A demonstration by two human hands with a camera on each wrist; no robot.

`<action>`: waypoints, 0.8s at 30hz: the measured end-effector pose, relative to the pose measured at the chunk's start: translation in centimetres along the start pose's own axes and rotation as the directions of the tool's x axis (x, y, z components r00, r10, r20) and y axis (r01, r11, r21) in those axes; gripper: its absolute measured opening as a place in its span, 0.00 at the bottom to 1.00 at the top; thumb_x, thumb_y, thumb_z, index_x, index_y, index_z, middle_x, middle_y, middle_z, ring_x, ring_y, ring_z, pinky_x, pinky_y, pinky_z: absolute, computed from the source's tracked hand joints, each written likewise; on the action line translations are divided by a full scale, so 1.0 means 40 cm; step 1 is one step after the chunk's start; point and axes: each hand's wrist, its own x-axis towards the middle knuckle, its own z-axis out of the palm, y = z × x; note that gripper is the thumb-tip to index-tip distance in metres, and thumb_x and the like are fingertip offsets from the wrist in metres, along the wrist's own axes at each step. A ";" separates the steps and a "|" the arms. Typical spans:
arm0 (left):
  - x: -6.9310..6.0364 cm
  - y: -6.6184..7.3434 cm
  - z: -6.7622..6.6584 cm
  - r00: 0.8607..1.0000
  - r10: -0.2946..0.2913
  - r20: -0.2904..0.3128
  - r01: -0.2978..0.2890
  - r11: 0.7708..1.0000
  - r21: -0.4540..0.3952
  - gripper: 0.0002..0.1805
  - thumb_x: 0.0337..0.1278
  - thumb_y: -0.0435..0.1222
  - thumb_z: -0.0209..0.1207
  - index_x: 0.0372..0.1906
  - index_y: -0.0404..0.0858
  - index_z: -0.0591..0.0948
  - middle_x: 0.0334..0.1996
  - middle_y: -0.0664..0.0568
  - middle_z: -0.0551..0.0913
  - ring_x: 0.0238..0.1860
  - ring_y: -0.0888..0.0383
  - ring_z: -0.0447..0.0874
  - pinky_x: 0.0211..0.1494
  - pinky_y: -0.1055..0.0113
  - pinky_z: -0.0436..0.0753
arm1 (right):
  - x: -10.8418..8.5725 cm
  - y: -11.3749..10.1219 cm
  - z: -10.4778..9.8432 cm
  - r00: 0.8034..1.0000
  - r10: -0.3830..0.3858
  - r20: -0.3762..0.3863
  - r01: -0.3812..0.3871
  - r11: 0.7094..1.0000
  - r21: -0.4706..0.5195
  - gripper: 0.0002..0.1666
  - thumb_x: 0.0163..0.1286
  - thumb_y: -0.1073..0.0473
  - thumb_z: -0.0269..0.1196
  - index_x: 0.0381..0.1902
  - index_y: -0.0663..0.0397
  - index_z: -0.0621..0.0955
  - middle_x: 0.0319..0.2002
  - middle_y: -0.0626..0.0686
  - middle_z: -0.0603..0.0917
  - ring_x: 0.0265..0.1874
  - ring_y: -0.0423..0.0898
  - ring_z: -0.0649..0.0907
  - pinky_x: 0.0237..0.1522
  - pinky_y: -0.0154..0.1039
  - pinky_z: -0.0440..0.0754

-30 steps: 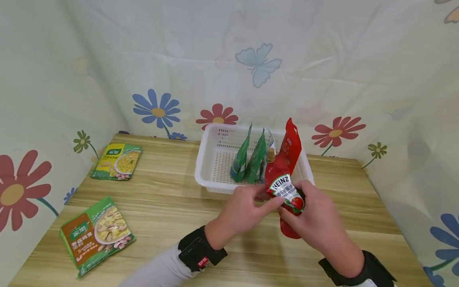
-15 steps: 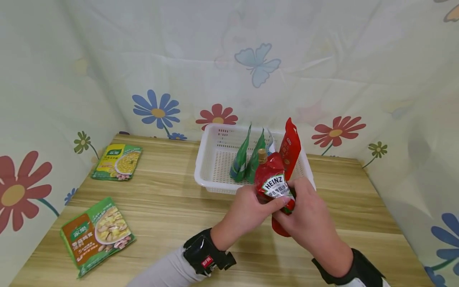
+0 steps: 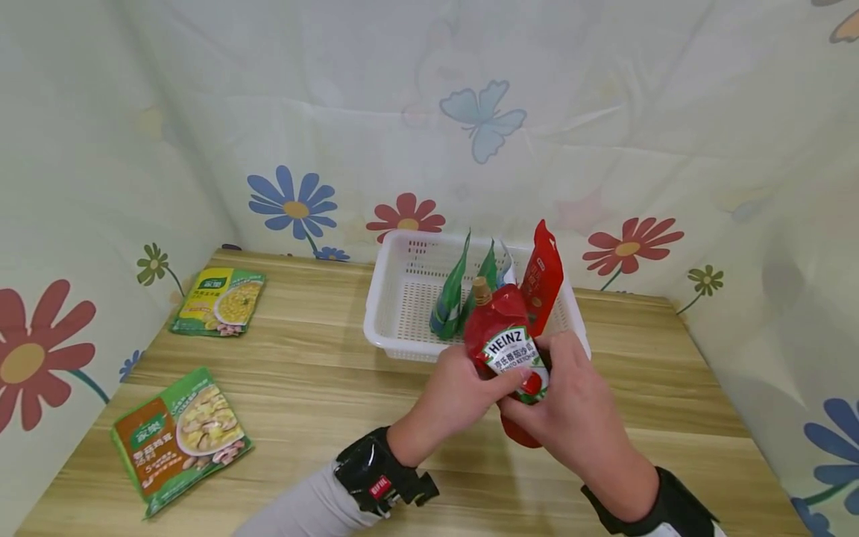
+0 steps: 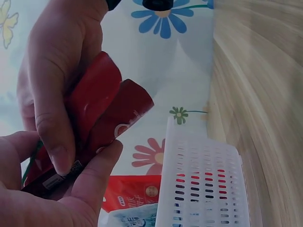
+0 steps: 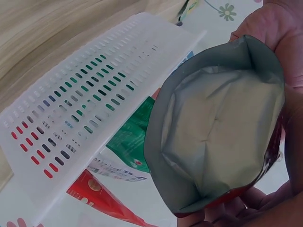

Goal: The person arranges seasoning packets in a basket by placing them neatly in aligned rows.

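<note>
A red Heinz ketchup pouch (image 3: 507, 339) with a gold cap is held up in front of the white basket (image 3: 396, 346), tilted with its cap up and to the left. My left hand (image 3: 463, 389) pinches its left side, thumb across the label. My right hand (image 3: 579, 410) grips its lower right side. In the right wrist view the pouch's bottom (image 5: 213, 137) faces the camera, spread out and creased. The left wrist view shows red film (image 4: 94, 104) of the pouch folded between the hands.
The basket holds two green packets (image 3: 448, 306), a whitish packet (image 3: 508, 270) and a red packet (image 3: 542, 280), all upright. On the table's left lie a yellow-green soup packet (image 3: 221, 302) and a brown-green one (image 3: 180, 440). A patterned curtain (image 3: 376, 134) stands behind.
Both hands have shifted left with the ketchup pouch, which now overlaps the second green packet. Its label has turned more toward the head camera. The basket and other packets have not moved.
</note>
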 end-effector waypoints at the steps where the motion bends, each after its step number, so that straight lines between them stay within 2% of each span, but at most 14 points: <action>1: 0.000 0.001 -0.001 1.000 -0.001 0.001 0.001 1.000 0.001 0.26 0.61 0.45 0.70 0.61 0.47 0.76 0.51 0.55 0.86 0.49 0.61 0.85 0.50 0.67 0.86 | -0.001 0.000 0.001 1.000 -0.001 0.001 0.001 1.000 0.004 0.48 0.47 0.51 0.84 0.59 0.57 0.69 0.49 0.55 0.77 0.46 0.50 0.83 0.42 0.51 0.89; 8: -0.003 0.002 -0.010 1.000 -0.006 -0.006 0.006 1.000 0.018 0.27 0.61 0.45 0.70 0.62 0.48 0.74 0.52 0.54 0.85 0.49 0.59 0.84 0.47 0.66 0.87 | -0.002 -0.001 -0.001 1.000 -0.002 0.025 0.001 0.999 0.047 0.51 0.47 0.51 0.84 0.62 0.57 0.67 0.53 0.56 0.78 0.49 0.52 0.83 0.43 0.52 0.89; 12: -0.008 0.006 -0.017 1.000 -0.017 0.007 0.017 1.000 0.012 0.26 0.62 0.45 0.70 0.61 0.48 0.75 0.51 0.54 0.85 0.49 0.59 0.85 0.47 0.65 0.88 | -0.001 0.006 -0.010 0.997 0.007 0.072 -0.015 0.992 0.124 0.52 0.48 0.50 0.84 0.64 0.55 0.66 0.54 0.55 0.79 0.49 0.51 0.83 0.42 0.49 0.90; 16: -0.014 0.013 -0.031 0.999 -0.034 0.014 0.033 0.999 0.022 0.24 0.62 0.46 0.70 0.60 0.47 0.76 0.50 0.54 0.86 0.48 0.58 0.86 0.48 0.62 0.88 | 0.000 0.019 -0.023 0.991 0.026 0.133 -0.060 0.966 0.253 0.51 0.51 0.46 0.82 0.65 0.52 0.66 0.53 0.52 0.79 0.49 0.48 0.82 0.41 0.41 0.89; 20: -0.017 0.018 -0.052 0.999 -0.028 0.037 0.027 0.999 0.028 0.26 0.62 0.45 0.70 0.61 0.49 0.75 0.52 0.55 0.85 0.50 0.58 0.86 0.50 0.60 0.89 | -0.001 0.039 -0.036 0.986 0.027 0.168 -0.083 0.937 0.341 0.48 0.54 0.45 0.80 0.65 0.51 0.67 0.55 0.51 0.81 0.52 0.49 0.81 0.43 0.34 0.86; 24: -0.017 0.021 -0.077 0.996 0.028 0.082 -0.029 1.000 0.006 0.28 0.61 0.42 0.71 0.64 0.50 0.73 0.54 0.54 0.84 0.54 0.56 0.84 0.52 0.59 0.88 | -0.001 0.059 -0.040 0.967 0.007 0.254 -0.116 0.901 0.417 0.45 0.57 0.47 0.79 0.67 0.49 0.69 0.59 0.52 0.81 0.56 0.50 0.82 0.48 0.34 0.85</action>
